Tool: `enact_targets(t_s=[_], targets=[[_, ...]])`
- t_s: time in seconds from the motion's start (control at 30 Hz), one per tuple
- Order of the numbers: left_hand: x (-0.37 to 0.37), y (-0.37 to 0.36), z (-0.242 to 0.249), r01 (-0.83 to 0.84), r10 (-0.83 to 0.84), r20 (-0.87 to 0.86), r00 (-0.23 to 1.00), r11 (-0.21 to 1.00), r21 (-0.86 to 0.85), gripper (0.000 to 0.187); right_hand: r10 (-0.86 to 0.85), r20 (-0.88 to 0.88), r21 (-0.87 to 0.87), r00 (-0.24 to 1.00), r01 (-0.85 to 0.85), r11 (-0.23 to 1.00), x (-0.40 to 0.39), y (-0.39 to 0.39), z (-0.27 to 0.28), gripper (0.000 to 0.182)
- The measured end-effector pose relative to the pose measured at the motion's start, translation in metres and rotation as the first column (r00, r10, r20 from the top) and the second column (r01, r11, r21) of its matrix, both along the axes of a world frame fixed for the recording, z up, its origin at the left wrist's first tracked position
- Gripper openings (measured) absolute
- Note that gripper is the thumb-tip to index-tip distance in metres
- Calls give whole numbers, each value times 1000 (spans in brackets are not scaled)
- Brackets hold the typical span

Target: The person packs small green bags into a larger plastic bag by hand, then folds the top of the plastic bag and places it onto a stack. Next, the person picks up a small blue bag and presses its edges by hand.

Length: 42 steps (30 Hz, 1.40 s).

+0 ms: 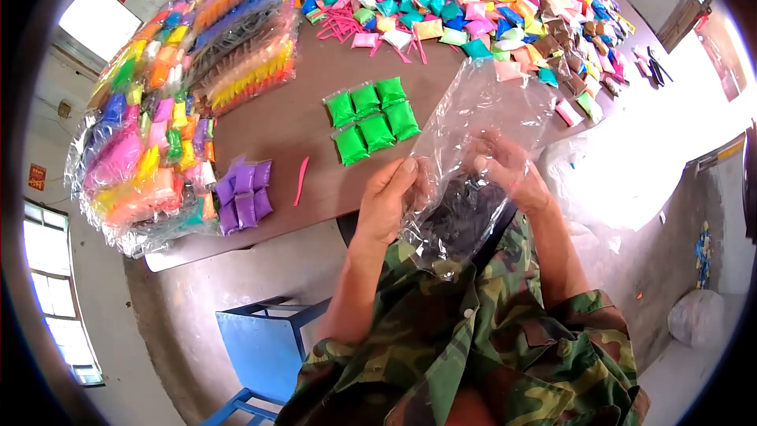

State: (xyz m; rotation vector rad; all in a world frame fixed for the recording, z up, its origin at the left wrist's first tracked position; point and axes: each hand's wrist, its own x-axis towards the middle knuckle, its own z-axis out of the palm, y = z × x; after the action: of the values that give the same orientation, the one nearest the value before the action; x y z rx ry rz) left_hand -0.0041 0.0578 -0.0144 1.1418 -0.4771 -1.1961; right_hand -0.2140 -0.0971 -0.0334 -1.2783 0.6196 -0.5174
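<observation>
Hands point(449, 181) around a clear, crinkled, glossy plastic bag point(481, 126).

Both bare hands point(509, 164) hold a clear plastic bag point(465, 138) near six bright green packets point(373, 121).

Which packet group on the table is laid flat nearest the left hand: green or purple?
The green group, six packets up and left of the left hand; the purple one lies farther off, beyond the pink strip.
</observation>
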Motion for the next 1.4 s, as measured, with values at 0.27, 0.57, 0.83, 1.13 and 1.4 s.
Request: enact_targets(t_s=[0.27,0.57,0.83,1.13,1.4], targets=[[16,23,-31,356,-371,119,921,926,130,36,-456,122,-204,881,472,857,6,-16,18,68],[51,15,-58,202,-216,-134,967,973,-110,50,-619,-137,-502,773,485,716,-34,-46,21,23],[39,22,-38,87,-67,352,934,995,-39,30,-848,-215,-330,484,781,530,-30,-62,-17,34],[16,5,-19,92,69,828,557,985,-144,34,-871,-16,-253,490,841,478,7,-37,-44,19],[48,21,-37,-88,201,896,397,980,-181,28,-786,99,-350,610,761,546,24,-57,-67,34]])
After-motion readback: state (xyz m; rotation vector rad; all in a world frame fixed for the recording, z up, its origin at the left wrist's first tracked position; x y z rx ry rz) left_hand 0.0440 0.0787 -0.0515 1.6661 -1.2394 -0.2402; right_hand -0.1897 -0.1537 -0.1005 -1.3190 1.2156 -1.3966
